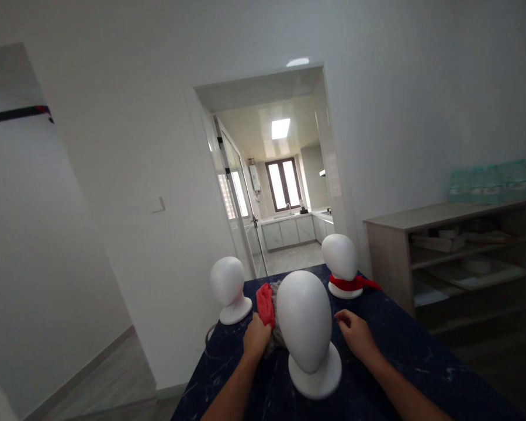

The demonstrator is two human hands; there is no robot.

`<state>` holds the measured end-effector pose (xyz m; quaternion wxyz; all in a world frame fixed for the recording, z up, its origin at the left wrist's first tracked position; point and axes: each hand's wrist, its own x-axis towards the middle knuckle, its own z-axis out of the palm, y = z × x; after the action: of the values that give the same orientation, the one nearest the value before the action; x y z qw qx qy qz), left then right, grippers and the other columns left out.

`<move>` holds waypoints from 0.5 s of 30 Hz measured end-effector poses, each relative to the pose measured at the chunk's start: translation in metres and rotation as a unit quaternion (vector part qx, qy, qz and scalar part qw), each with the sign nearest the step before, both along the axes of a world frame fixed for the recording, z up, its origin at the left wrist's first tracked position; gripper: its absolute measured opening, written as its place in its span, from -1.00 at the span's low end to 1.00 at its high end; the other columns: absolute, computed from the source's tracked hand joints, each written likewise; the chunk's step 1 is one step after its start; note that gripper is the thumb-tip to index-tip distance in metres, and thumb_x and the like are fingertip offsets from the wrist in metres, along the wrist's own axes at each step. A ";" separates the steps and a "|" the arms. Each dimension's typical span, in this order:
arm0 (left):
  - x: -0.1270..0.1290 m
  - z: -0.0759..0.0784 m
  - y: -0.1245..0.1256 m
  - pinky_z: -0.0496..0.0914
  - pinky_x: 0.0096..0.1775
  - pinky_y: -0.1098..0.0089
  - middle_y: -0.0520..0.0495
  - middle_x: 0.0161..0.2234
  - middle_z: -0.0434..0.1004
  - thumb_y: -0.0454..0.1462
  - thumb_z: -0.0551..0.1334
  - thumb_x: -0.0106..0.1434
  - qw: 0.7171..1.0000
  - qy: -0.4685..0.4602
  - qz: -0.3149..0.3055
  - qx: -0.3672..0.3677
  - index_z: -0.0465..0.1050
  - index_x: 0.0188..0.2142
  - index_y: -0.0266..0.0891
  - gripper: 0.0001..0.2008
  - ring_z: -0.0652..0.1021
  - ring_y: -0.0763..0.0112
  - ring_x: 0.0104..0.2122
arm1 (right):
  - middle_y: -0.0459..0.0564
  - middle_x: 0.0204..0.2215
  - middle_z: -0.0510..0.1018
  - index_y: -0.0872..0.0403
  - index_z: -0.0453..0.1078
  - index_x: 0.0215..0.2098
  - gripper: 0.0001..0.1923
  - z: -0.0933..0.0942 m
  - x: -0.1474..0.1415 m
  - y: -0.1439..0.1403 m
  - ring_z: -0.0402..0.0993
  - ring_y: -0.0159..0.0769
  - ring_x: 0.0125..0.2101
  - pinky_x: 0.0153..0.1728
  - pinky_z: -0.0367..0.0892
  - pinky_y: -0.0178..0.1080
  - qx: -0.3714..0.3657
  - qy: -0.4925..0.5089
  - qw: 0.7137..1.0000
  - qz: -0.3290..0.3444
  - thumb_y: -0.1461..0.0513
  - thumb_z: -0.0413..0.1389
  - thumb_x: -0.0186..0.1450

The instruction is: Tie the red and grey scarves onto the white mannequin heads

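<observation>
A white mannequin head (305, 321) stands upright on the dark blue marbled table (403, 374), between my two hands. My left hand (258, 336), left of it, is closed on a bunched coral-red cloth (265, 304). A grey cloth (274, 348) lies behind and beside the head, partly hidden by it. My right hand (355, 333) hovers just right of the head, its fingers loosely curled with nothing visible in them. Behind it, another mannequin head (339, 257) has a red cloth band (348, 283) round its neck.
A third, bare mannequin head (228, 283) stands at the table's left edge. To the right is a wooden shelf unit (386, 251) with trays and papers inside and wrapped water bottles (488, 184) on top. Behind the table, a doorway with a glass door (241, 204) opens onto a kitchen.
</observation>
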<state>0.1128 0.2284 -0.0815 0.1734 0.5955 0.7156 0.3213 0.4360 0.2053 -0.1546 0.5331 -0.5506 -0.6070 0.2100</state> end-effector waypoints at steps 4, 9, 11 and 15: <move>-0.019 0.039 0.003 0.41 0.05 0.14 -0.34 -0.08 0.67 -0.25 0.30 0.20 0.995 -0.073 0.037 0.051 0.44 -0.13 -0.22 -0.77 0.61 -0.10 0.06 | 0.06 -0.23 0.71 0.00 0.52 -0.25 -0.71 0.002 0.004 0.003 0.64 -0.07 -0.17 -0.11 0.46 -0.13 -0.002 -0.005 1.000 -0.011 0.11 -0.02 0.29; -0.057 0.124 -0.008 0.52 -0.23 0.28 -0.20 -0.21 0.64 -0.08 0.24 0.35 0.968 -0.227 0.025 0.107 0.43 -0.06 -0.29 -0.67 0.64 0.25 -0.31 | 0.07 -0.20 0.71 0.02 0.54 -0.21 -0.70 0.008 0.000 0.001 0.63 -0.06 -0.14 -0.08 0.45 -0.12 0.002 0.003 1.000 0.001 0.11 0.00 0.29; -0.069 0.161 -0.022 0.51 -0.27 0.37 -0.09 -0.26 0.61 -0.03 0.21 0.39 0.953 -0.279 -0.003 0.122 0.46 -0.08 -0.27 -0.66 0.60 0.40 -0.38 | 0.07 -0.17 0.71 0.03 0.54 -0.18 -0.69 0.011 0.000 0.000 0.63 -0.04 -0.12 -0.06 0.44 -0.10 0.000 0.015 1.000 -0.001 0.10 0.02 0.29; -0.076 0.218 -0.060 0.50 -0.25 0.44 -0.03 -0.29 0.58 -0.13 0.28 0.38 0.869 -0.470 -0.069 0.142 0.52 -0.07 -0.28 -0.73 0.56 0.48 -0.38 | 0.09 -0.15 0.70 0.03 0.55 -0.16 -0.68 0.013 0.007 -0.001 0.62 -0.01 -0.09 -0.02 0.43 -0.06 -0.005 0.061 0.998 -0.026 0.08 0.07 0.25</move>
<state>0.0364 0.1682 0.1360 0.4243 0.4406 0.4531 0.6485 0.4429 0.2042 -0.1416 0.5721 -0.5549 -0.5575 0.2322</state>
